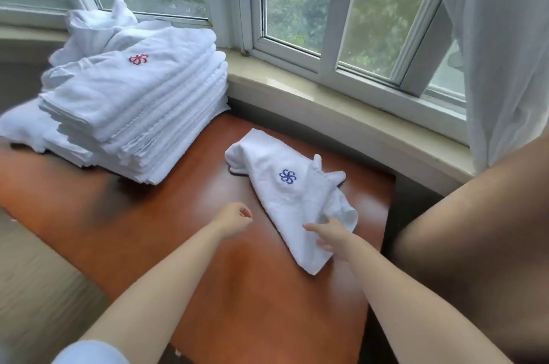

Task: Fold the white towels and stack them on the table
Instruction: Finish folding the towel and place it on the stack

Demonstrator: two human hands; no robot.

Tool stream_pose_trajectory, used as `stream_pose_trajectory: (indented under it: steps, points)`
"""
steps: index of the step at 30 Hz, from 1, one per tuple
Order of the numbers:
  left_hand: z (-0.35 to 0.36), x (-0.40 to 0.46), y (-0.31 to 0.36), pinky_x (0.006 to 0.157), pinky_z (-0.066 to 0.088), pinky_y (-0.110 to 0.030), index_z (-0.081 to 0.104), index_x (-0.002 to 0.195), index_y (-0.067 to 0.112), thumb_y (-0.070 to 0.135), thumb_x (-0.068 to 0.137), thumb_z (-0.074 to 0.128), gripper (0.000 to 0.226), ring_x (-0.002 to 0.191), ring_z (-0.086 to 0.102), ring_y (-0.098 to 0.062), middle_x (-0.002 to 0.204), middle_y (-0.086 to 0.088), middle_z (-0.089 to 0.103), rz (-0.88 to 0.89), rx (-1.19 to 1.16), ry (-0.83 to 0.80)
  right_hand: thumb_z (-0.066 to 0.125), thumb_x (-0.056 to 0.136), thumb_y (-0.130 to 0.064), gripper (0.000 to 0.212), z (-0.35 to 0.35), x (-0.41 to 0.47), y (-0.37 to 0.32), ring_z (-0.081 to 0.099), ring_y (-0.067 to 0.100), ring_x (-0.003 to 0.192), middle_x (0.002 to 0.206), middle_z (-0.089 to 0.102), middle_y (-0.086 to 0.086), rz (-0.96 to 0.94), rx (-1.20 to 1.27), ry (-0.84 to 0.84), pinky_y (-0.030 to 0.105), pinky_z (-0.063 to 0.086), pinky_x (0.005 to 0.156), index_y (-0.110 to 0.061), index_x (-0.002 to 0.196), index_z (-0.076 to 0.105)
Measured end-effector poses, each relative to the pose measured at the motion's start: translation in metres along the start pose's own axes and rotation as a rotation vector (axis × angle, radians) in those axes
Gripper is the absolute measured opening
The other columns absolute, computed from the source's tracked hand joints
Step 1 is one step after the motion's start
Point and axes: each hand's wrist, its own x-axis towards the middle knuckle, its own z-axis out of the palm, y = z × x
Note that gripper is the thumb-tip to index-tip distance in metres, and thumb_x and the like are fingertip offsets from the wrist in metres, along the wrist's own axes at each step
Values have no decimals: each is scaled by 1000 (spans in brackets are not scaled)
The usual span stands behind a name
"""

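Note:
A small white towel (285,200) with a blue flower emblem lies loosely bunched on the reddish-brown table (166,232), right of centre. My right hand (329,234) rests on the towel's near right part, fingers spread and fairly straight. My left hand (234,219) hovers over the bare table just left of the towel, fingers curled into a loose fist, holding nothing. A tall stack of folded white towels (133,114) with a red emblem on top stands at the table's far left.
Crumpled white towels (98,24) lie behind the stack by the window. A stone window sill (341,114) runs along the table's far edge. A white curtain (505,51) hangs at the right. A large brown blurred shape (475,244) fills the right foreground.

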Motion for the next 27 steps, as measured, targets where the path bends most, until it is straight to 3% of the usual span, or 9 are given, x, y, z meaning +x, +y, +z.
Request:
stream_pose_trajectory:
  steps: [4, 7, 11, 13, 17, 20, 22, 24, 27]
  points:
    - [9, 3, -3, 58, 40, -20, 67, 98, 14, 15, 90, 60, 11, 73, 56, -14, 85, 0, 61, -20, -37, 5, 72, 84, -35, 63, 17, 16, -9, 58, 28, 111, 122, 58, 6, -33, 311, 99, 41, 50, 95, -7, 135, 46]
    - [2, 10, -7, 58, 41, -21, 67, 99, 14, 16, 90, 59, 12, 74, 57, -16, 81, 1, 61, -43, -81, 15, 62, 91, -30, 48, 28, 16, -31, 58, 32, 111, 113, 61, 8, -77, 234, 233, 35, 45, 87, -7, 131, 51]
    - [-22, 29, -6, 72, 41, -23, 62, 114, 8, 9, 91, 54, 25, 94, 61, -25, 109, -9, 62, -62, -96, 103, 44, 88, -7, 15, 32, -8, -52, 49, 14, 76, 84, 52, -4, -810, -78, 611, 19, 33, 60, -14, 89, 58]
    - [-30, 38, 0, 74, 40, -25, 56, 122, 9, 5, 92, 48, 31, 102, 58, -30, 114, -11, 60, -67, -138, 170, 41, 74, 6, 20, 25, -10, -37, 45, 15, 71, 76, 49, -2, -1003, -297, 470, 19, 36, 60, -10, 69, 52]
    - [-28, 56, 8, 64, 41, -23, 49, 113, 23, 5, 91, 48, 28, 95, 53, -25, 92, -2, 55, 25, -199, 224, 48, 74, 2, 30, 2, 1, 17, 46, 13, 65, 62, 44, -10, -419, -612, -48, 21, 34, 56, -22, 58, 42]
    - [-25, 77, 2, 102, 42, -33, 25, 151, 19, -1, 87, 48, 71, 131, 41, -26, 146, -8, 37, 48, -143, 253, 66, 72, -15, 22, -9, 7, 18, 47, 9, 66, 69, 48, -9, -307, -608, -46, 22, 37, 60, -22, 68, 46]
    - [-21, 91, -2, 105, 35, -34, 12, 154, 29, 10, 93, 48, 73, 133, 37, -27, 153, -5, 24, 53, -43, 308, 79, 68, -35, 31, -12, 8, 9, 53, 8, 80, 84, 54, -13, -262, -610, -132, 26, 43, 71, -28, 84, 53]
    - [-23, 102, -5, 101, 35, -37, 12, 153, 38, 25, 98, 44, 65, 128, 37, -28, 151, -5, 24, 40, 235, 268, 78, 69, -48, 43, -12, 5, -2, 53, 11, 98, 102, 54, -16, -196, -699, -226, 30, 46, 82, -32, 102, 56]
    - [-29, 116, -12, 105, 32, -44, 47, 135, 35, 18, 91, 51, 47, 132, 22, -31, 152, -8, 14, 101, 848, 108, 73, 76, -48, 32, -19, 4, -20, 55, 12, 105, 104, 62, -13, -159, -671, -307, 29, 44, 88, -27, 98, 63]
